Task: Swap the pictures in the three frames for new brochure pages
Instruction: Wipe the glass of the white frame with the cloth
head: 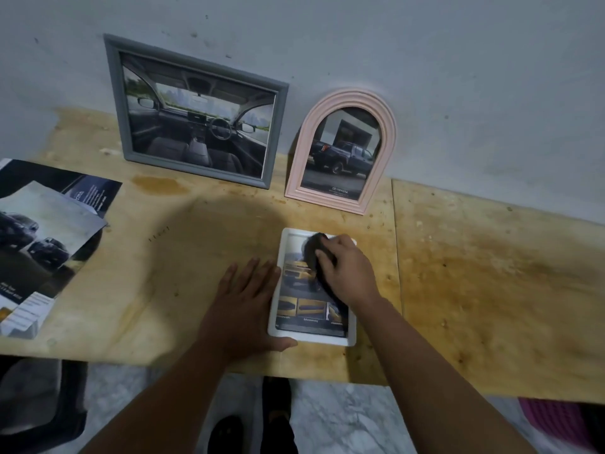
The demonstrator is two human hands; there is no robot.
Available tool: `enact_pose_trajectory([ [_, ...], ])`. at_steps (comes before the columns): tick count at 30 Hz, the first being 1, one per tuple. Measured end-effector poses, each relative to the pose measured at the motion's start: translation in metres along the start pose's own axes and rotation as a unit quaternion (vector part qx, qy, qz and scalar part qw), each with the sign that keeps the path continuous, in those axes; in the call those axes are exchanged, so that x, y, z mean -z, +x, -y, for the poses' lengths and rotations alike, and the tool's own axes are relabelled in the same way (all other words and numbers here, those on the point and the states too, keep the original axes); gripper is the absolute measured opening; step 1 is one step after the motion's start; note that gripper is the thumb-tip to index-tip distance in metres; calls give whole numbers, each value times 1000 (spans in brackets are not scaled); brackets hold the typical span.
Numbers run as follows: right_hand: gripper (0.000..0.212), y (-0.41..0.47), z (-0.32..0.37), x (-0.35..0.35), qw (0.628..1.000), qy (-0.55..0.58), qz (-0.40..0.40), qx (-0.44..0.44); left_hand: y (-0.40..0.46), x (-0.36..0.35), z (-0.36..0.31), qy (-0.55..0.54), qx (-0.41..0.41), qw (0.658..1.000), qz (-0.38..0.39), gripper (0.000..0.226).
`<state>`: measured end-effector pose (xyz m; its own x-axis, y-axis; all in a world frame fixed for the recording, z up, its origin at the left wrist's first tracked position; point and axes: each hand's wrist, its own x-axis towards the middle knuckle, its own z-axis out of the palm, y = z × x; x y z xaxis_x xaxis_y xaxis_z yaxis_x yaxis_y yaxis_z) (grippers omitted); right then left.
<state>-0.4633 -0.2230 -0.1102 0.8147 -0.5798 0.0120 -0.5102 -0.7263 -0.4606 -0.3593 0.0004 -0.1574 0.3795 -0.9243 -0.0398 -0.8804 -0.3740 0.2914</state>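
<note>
Both hands are working the white frame (312, 337): left hand (244, 309), fingers flat, is bracing it; right hand (347, 273) is gripping a dark cloth (312, 249), likely wiping it.

**Bare arms, dark shoes**

Both forearms are bare to the bottom edge of the view; no sleeve, watch, ring or glove shows on the left hand (244, 303) or the right hand (348, 271). Below the table edge, two dark shoes (276, 407) and dark trouser legs are visible.
</note>
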Motion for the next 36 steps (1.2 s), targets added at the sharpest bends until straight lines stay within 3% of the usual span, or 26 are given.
enact_pose_trajectory([
  [3, 32, -9, 15, -32, 994, -83, 9, 66, 0, 0, 0, 10, 3, 1000, 7, 135],
  [6, 35, -44, 24, -45, 992, -20, 42, 113, 0, 0, 0, 10, 1, 1000, 5, 133],
  [12, 33, -68, 15, 7, 945, -41, 222, 237, 1, 2, -2, 4, 5, 1000, 13, 134],
  [14, 34, -36, 6, 24, 954, -90, 200, 204, 1, 3, -1, 8, 1, 1000, 16, 133],
  [17, 32, 1, -7, 26, 975, -157, 97, 122, 1, 3, -1, 8, 0, 1000, 11, 133],
  [25, 33, -16, -12, 29, 961, -253, 106, 22, 1, 5, -3, 17, -1, 1000, 3, 131],
  [32, 29, -108, 0, 18, 971, -168, 169, 34, 0, 6, -2, 11, 9, 1000, 24, 131],
  [36, 28, -98, -4, 25, 981, -84, 172, 18, 0, 5, -1, 5, 11, 999, 30, 133],
])
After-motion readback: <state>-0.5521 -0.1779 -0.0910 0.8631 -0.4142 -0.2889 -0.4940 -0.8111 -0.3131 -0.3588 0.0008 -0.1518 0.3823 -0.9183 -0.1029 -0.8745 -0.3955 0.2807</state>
